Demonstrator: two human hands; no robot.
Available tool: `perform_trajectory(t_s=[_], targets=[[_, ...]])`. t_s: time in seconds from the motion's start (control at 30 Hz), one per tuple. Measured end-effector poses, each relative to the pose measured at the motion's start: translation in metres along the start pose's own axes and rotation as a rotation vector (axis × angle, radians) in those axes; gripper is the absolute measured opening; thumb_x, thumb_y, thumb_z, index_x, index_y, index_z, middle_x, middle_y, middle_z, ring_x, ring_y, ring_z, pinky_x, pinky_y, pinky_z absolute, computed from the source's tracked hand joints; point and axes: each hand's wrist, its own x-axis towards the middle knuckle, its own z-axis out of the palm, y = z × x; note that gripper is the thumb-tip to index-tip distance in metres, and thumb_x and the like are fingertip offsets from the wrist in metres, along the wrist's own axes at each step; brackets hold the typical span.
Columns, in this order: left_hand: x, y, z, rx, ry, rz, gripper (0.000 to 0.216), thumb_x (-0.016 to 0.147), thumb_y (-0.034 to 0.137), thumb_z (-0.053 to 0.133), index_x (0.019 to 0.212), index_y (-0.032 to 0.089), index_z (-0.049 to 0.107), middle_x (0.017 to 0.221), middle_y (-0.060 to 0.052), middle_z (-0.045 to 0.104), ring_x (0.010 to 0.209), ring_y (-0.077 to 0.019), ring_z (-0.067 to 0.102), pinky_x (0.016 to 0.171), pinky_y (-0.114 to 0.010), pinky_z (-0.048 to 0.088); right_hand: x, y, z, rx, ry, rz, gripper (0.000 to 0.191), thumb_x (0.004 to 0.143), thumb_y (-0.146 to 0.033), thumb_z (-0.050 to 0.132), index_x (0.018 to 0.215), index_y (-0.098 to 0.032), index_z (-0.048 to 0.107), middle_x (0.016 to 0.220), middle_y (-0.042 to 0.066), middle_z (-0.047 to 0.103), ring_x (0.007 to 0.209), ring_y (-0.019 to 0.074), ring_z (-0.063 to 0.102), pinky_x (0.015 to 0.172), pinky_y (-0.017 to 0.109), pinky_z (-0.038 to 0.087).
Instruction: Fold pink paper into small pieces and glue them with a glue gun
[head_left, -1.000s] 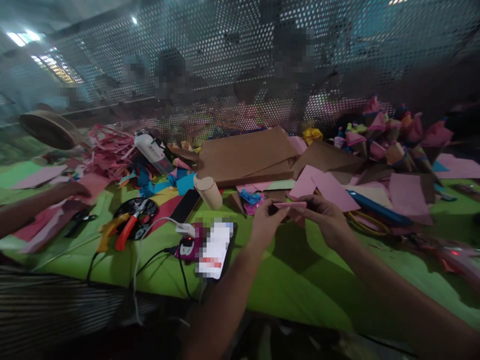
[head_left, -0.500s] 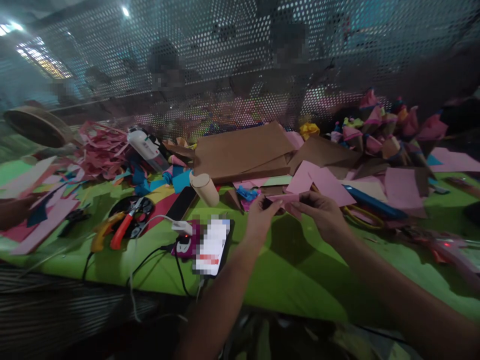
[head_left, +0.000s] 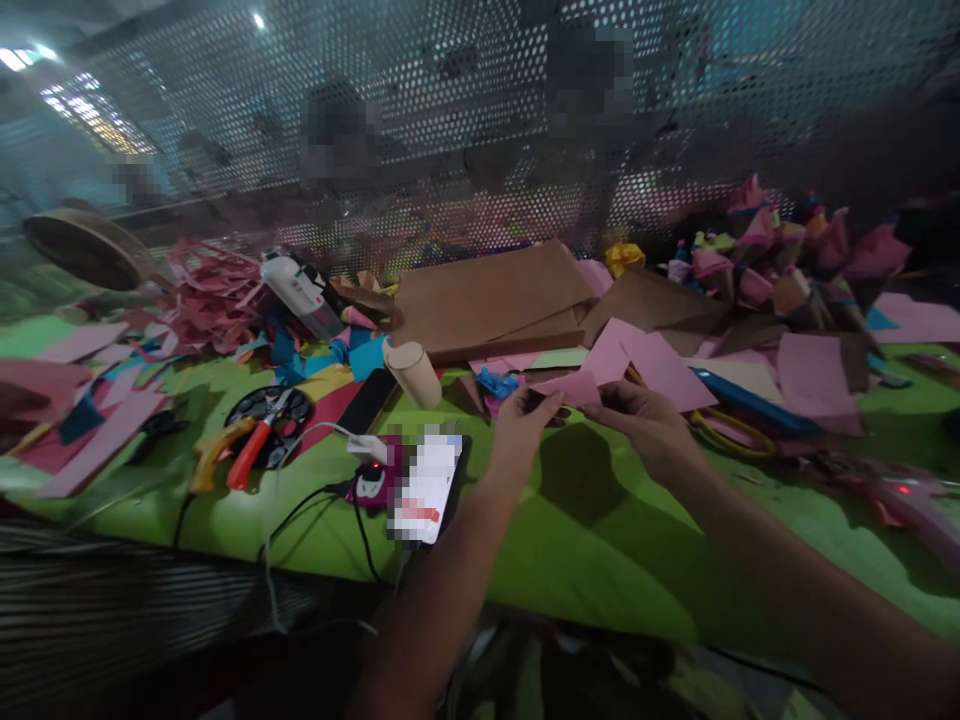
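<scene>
My left hand [head_left: 527,425] pinches a small piece of pink paper [head_left: 574,388] between thumb and fingers, just above the green table cover [head_left: 547,560]. At the paper's right end, my right hand [head_left: 643,420] has its thumb and fingertips closed on the edge. Just behind my left hand sits a crumpled blue and pink paper piece [head_left: 497,385]. Larger pink sheets [head_left: 660,368] lie behind my right hand, beside yellow-handled scissors [head_left: 731,432] and a long blue tool [head_left: 754,402].
A lit phone [head_left: 429,490] and purple power socket [head_left: 386,480] with cables lie left of my left forearm. Beyond stand a cardboard tube [head_left: 415,375] and brown cardboard [head_left: 487,300]. Pliers [head_left: 255,440] lie left; a pink glue gun [head_left: 907,500] right. Wrapped paper flowers [head_left: 780,250] fill the back right.
The pink paper between my hands now shows a flatter, broader face. At the far left, a co-worker's hand has given way to a pink sheet. The whole view has shifted slightly.
</scene>
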Motion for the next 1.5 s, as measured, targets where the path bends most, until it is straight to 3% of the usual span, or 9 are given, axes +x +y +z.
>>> perform_trajectory(t_s=[0.3,0.73,1.0,1.5], targets=[[0.002,-0.006,-0.002,0.183,-0.088,0.104,0.026,0.071,0.037,0.084,0.085,0.019,0.074,0.081,-0.002,0.07,0.075,-0.0142,0.059,0.075,-0.029,0.047,0.0,0.001,-0.002,0.015,0.085,-0.087,0.046,0.06,-0.061,0.09,0.082,-0.024,0.075,0.077,0.002,0.072,0.073,0.0201,0.064,0.069,0.034,0.051],[-0.002,-0.003,0.0,0.138,-0.052,0.104,0.026,0.069,0.036,0.085,0.082,0.02,0.071,0.075,0.002,0.065,0.071,-0.011,0.056,0.071,-0.026,0.045,0.0,0.004,0.0,0.069,0.113,-0.075,0.047,0.055,-0.062,0.092,0.079,-0.025,0.076,0.079,0.002,0.073,0.076,0.0195,0.063,0.072,0.033,0.05],[-0.002,0.004,0.001,0.024,0.002,0.071,0.037,0.062,0.042,0.089,0.079,0.018,0.066,0.07,0.003,0.062,0.065,-0.0101,0.056,0.07,-0.027,0.047,0.002,0.005,-0.004,0.046,0.12,-0.08,0.041,0.063,-0.059,0.089,0.08,-0.025,0.074,0.079,0.002,0.071,0.076,0.0203,0.065,0.073,0.035,0.05],[-0.003,0.005,0.001,0.024,0.042,0.079,0.034,0.064,0.04,0.087,0.076,0.018,0.064,0.071,0.002,0.062,0.067,-0.0111,0.057,0.071,-0.029,0.048,-0.001,0.002,-0.001,0.064,0.146,-0.067,0.052,0.052,-0.07,0.091,0.076,-0.027,0.075,0.08,0.003,0.072,0.078,0.0228,0.066,0.074,0.035,0.055]])
